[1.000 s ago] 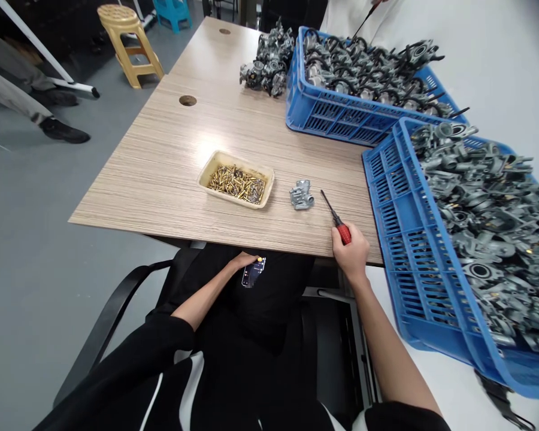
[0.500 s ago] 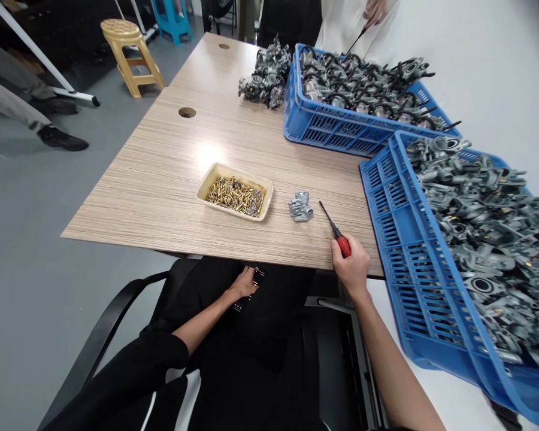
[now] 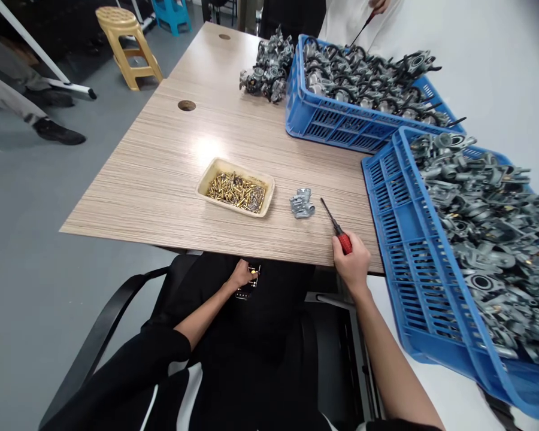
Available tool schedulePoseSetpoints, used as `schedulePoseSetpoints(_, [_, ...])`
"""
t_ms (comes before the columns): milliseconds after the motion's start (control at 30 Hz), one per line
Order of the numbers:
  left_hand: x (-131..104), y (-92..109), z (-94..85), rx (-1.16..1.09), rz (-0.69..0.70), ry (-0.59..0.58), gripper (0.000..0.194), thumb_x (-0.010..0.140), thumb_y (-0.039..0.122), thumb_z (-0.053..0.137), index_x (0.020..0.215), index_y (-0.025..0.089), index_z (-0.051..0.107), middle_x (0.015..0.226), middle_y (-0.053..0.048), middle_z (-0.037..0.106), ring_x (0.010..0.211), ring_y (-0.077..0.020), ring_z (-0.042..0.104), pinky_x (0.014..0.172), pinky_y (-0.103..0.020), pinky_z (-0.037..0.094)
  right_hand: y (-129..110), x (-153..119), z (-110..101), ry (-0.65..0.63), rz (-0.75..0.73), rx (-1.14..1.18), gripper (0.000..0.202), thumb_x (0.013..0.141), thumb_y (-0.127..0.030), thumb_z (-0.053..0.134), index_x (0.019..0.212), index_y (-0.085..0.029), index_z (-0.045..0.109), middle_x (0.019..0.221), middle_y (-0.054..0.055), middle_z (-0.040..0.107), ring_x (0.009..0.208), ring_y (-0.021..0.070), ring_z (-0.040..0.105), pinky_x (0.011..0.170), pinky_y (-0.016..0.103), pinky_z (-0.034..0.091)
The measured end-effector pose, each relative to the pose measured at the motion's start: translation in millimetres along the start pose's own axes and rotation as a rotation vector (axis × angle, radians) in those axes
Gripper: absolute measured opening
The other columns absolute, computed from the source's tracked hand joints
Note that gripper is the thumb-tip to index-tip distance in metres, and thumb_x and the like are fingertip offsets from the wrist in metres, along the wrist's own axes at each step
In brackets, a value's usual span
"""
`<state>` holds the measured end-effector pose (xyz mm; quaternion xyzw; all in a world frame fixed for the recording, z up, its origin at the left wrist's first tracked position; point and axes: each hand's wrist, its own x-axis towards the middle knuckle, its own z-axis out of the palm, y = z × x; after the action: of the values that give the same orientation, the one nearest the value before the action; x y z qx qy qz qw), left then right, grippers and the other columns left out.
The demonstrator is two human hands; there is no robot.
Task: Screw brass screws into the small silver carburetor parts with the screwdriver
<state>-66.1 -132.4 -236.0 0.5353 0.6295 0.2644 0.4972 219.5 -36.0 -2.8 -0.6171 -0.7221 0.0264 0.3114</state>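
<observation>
On my lap, below the table edge, my left hand point(image 3: 239, 275) is closed at the side of a phone point(image 3: 247, 292) with a lit screen. Its thumb lies over the screen; the fingers behind are hidden. My right hand point(image 3: 354, 262) rests at the table's front edge, wrapped around the red handle of a screwdriver point(image 3: 344, 242). The dark shaft points away and left over the tabletop. Just left of its tip lies a grey metal carburetor body point(image 3: 302, 204). Further left stands a cream plastic tray point(image 3: 201, 187) holding many small brass parts point(image 3: 236, 190).
A blue crate point(image 3: 413, 239) of grey metal castings stands at the right. Behind it, another blue crate point(image 3: 336, 136) holds carburetors, with more carburetors point(image 3: 269, 66) piled beside it. Across the table, a person's hand point(image 3: 379, 6) holds a screwdriver. A yellow stool point(image 3: 132, 51) stands left.
My left hand has shifted slightly left on the phone, uncovering more of its screen. My right hand keeps the screwdriver in place. The whole view has tilted slightly.
</observation>
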Motion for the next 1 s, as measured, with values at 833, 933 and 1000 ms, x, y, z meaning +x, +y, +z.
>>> schedulePoseSetpoints(833, [23,2,-5.3,-0.088,-0.182,0.033,0.032,0.074,0.014,0.073,0.105,0.01,0.07,0.102,-0.008,0.074,0.098,-0.0224,0.067,0.093,-0.035,0.054,-3,0,0,-0.005,0.013,0.006,0.026,0.093,-0.038,0.059,0.106,-0.018,0.067,0.101,0.012,0.072,0.095,0.0282,0.065,0.089,0.04,0.05])
schedulePoseSetpoints(933, [24,-2,-3.8,-0.073,-0.182,0.031,0.028,0.074,0.014,0.072,0.102,0.01,0.071,0.099,-0.009,0.075,0.095,-0.023,0.068,0.092,-0.035,0.055,-3,0,0,-0.004,0.013,0.003,0.026,0.093,-0.039,0.059,0.107,-0.018,0.067,0.101,0.011,0.072,0.095,0.0283,0.065,0.089,0.04,0.05])
schedulePoseSetpoints(1000, [23,-2,-2.9,-0.061,-0.178,0.026,0.026,0.075,0.015,0.071,0.1,0.009,0.071,0.096,-0.009,0.075,0.093,-0.0237,0.069,0.092,-0.037,0.055,-3,0,0,-0.005,0.014,0.004,0.026,0.093,-0.039,0.059,0.107,-0.019,0.067,0.102,0.011,0.072,0.095,0.0283,0.065,0.089,0.04,0.05])
